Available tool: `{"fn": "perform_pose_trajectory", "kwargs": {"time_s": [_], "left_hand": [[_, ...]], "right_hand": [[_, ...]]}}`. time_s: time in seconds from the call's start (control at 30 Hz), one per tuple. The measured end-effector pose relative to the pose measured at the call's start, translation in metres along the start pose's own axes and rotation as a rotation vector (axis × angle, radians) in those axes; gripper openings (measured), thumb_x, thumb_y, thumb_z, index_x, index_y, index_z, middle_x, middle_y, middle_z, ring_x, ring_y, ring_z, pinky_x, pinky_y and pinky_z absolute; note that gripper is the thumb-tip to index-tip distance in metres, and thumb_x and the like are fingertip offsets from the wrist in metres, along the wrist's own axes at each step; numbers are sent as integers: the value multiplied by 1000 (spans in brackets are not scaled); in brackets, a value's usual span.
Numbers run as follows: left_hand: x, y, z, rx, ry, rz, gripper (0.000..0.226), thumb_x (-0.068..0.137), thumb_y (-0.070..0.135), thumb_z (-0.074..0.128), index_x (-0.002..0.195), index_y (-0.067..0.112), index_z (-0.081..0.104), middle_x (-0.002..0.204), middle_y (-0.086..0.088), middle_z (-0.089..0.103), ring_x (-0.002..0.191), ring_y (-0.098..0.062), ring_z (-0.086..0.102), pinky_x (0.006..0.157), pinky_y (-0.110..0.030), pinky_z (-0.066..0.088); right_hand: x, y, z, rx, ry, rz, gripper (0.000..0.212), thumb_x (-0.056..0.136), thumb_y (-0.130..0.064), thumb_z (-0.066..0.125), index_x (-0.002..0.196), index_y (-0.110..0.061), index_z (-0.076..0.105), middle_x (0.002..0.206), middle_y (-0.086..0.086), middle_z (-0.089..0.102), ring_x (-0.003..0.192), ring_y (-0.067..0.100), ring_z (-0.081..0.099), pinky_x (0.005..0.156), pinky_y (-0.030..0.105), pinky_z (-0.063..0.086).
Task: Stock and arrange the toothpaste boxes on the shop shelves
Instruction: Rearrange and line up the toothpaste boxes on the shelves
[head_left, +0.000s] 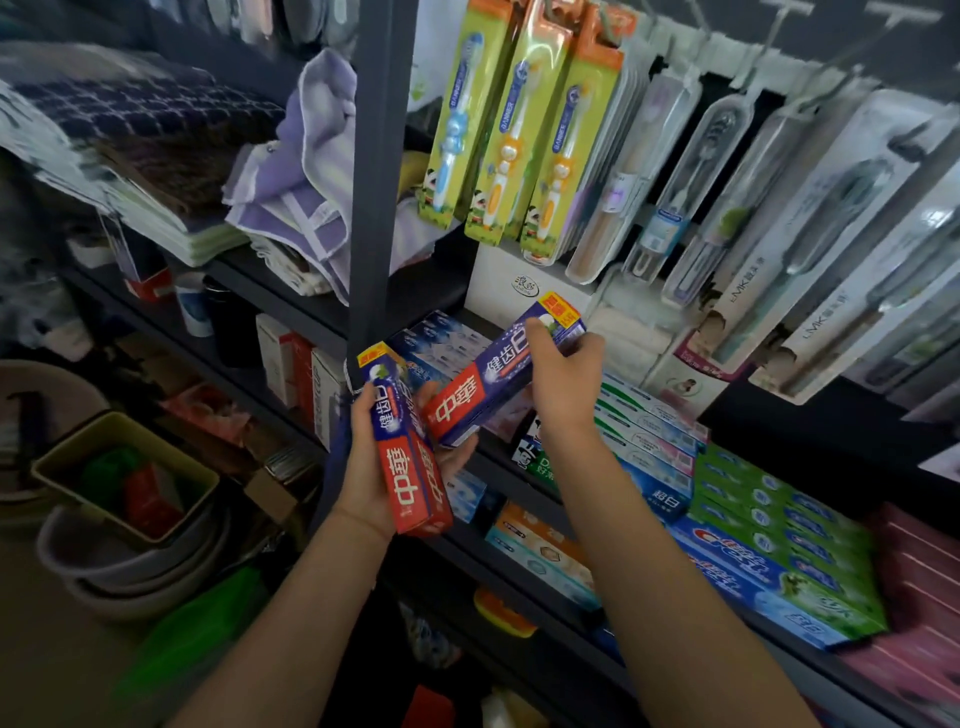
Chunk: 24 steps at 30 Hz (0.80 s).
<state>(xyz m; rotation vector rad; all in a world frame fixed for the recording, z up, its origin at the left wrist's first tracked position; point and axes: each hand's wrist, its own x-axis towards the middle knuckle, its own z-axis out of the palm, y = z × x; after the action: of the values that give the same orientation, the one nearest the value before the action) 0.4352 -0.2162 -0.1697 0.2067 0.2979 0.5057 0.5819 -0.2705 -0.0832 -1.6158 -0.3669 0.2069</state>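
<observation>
At the shelf front: two red-and-blue toothpaste boxes in hand.
Left hand (371, 467) grips the near box (410, 457); right hand (561, 379) pinches the far box (498, 379).

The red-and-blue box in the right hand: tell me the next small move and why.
Probably lower that box onto the shelf stack of blue boxes just behind it. The right hand already holds it angled above the shelf, while the left hand grips more matching boxes waiting their turn.

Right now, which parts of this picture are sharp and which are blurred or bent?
Head view: the red-and-blue toothpaste box in the left hand and the one in the right hand read sharp; the folded towels at top left smear; the shelf upright leans from wide-angle distortion.
</observation>
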Motion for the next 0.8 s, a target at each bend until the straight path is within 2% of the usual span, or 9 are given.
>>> {"fn": "perform_pose_trajectory", "kwargs": {"time_s": [0.13,0.23,0.3,0.37,0.47,0.53,0.67,0.73,0.8], "left_hand": [[9,-2,4,20,76,51,69,84,63,59,130,11,57,137,-14,59,125,-33,58,102,-50,48],[13,-6,14,52,106,72,63,88,62,56,122,9,61,126,-15,66,120,-30,62,95,-46,54],[16,-3,17,82,113,90,58,90,61,54,116,10,63,118,-14,69,116,-28,63,91,-44,55],[19,3,16,141,113,107,57,90,61,53,116,10,62,114,-12,69,111,-27,64,91,-43,54],[22,10,10,224,118,95,56,88,61,54,116,13,61,108,-9,71,102,-25,66,93,-42,50],[23,13,8,287,138,95,54,88,62,53,114,15,62,108,-7,72,98,-24,67,87,-41,51],[25,16,5,439,206,108,65,84,65,54,125,14,61,123,-9,67,96,-22,64,75,-36,52],[26,14,6,514,213,110,76,76,65,59,133,16,57,126,-10,66,93,-21,65,71,-34,52],[25,10,13,556,209,121,66,78,62,59,129,19,59,117,-8,70,88,-19,66,71,-34,53]], "right_hand": [[0,-5,-6,-59,-170,-33,35,87,-34,73,109,-13,55,102,0,68,91,13,68,74,27,55],[-9,-1,-5,-182,-378,-1,32,87,-28,73,110,-19,53,102,-11,64,90,4,63,72,21,52],[-8,2,-7,-178,-364,-4,28,88,-31,73,108,-21,57,102,-9,66,93,6,64,74,23,53],[-1,-4,-12,-86,-262,19,30,87,-39,72,106,-19,60,104,-3,70,95,14,68,75,28,56],[15,-20,-23,-53,-191,32,39,87,-42,72,113,-19,54,103,3,67,86,15,69,63,27,54],[25,-30,-37,-231,-329,-24,40,86,-38,74,118,-24,53,101,7,67,84,18,69,65,30,53],[41,-50,-60,-861,-826,-114,44,83,-38,76,122,-28,59,107,-2,60,87,9,60,72,25,47],[41,-53,-54,-1202,-940,-152,50,82,-49,73,124,-26,60,113,-6,54,98,13,56,81,30,45],[34,-51,-39,-1420,-1016,-170,51,83,-57,68,117,-19,67,112,-3,60,100,16,57,85,33,48]]}}
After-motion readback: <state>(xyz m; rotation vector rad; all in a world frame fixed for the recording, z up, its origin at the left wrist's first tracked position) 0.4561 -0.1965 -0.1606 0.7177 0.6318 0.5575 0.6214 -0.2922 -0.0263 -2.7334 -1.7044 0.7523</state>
